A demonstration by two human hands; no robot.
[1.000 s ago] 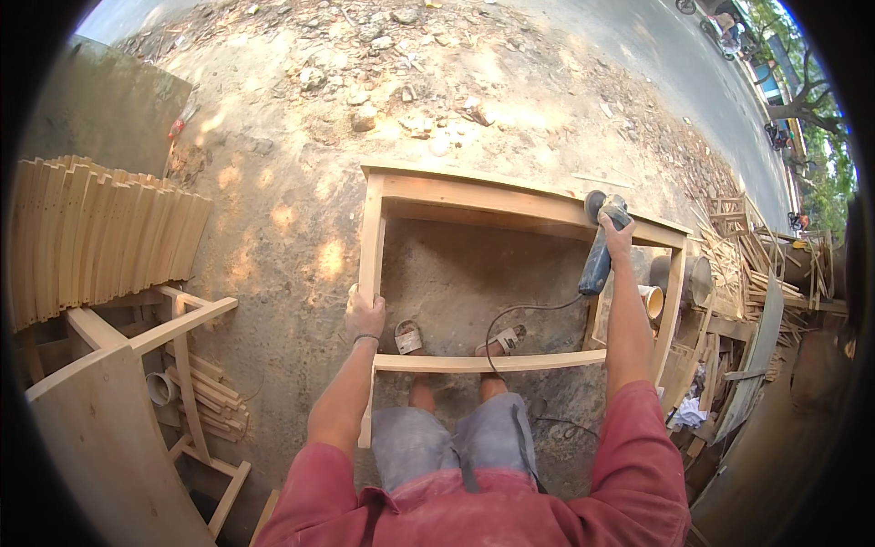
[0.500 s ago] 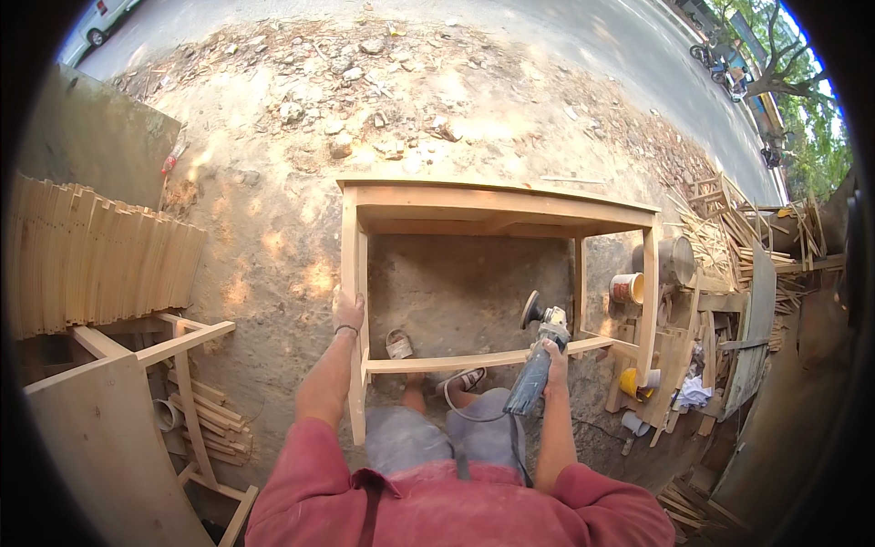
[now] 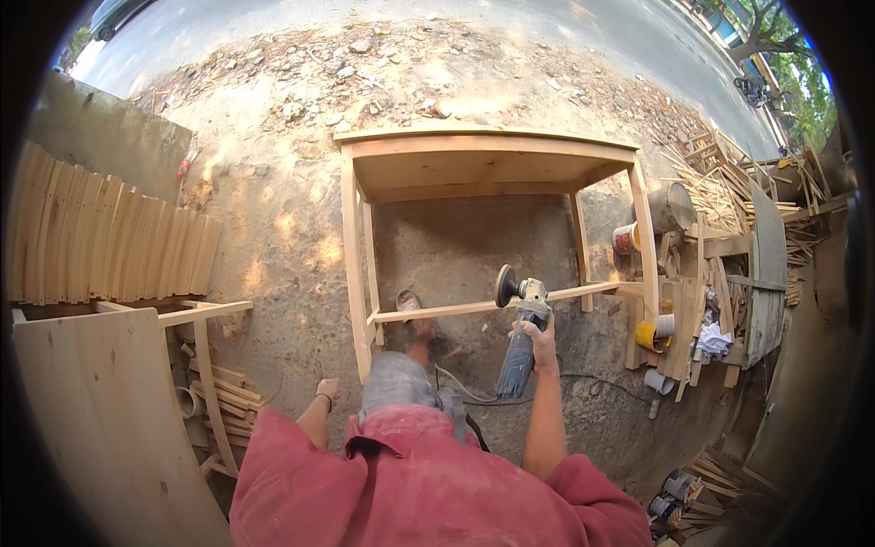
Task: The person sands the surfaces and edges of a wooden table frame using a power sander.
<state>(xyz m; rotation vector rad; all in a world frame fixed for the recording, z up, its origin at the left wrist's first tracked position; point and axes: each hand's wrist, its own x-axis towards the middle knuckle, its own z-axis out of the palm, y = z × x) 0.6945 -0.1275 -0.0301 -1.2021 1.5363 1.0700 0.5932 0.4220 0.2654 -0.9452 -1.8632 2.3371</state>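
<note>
My right hand (image 3: 540, 337) grips an angle grinder (image 3: 516, 363) by its blue-grey body. The grinder's round dark disc (image 3: 505, 286) points up and away from me, apart from the wood. In front stands a pale wooden table (image 3: 497, 137), the underside of its top toward me. The grinder's head overlaps the table's long lower rail (image 3: 447, 310) in view; contact cannot be told. My left hand (image 3: 329, 390) hangs low beside the near left leg (image 3: 354, 264), off the wood, seemingly loosely open and holding nothing.
Stacked wooden slats (image 3: 109, 228) and a plywood panel (image 3: 100, 410) stand at left. On the right are a white bucket (image 3: 625, 239), a yellow container (image 3: 649, 335), a metal drum (image 3: 672, 208) and scrap wood (image 3: 720, 173). A cord (image 3: 592, 376) trails over the ground.
My left hand has let go of the table's left leg and dropped back toward me. The grinder has moved slightly left and up, its disc higher. My body leans further to the left.
</note>
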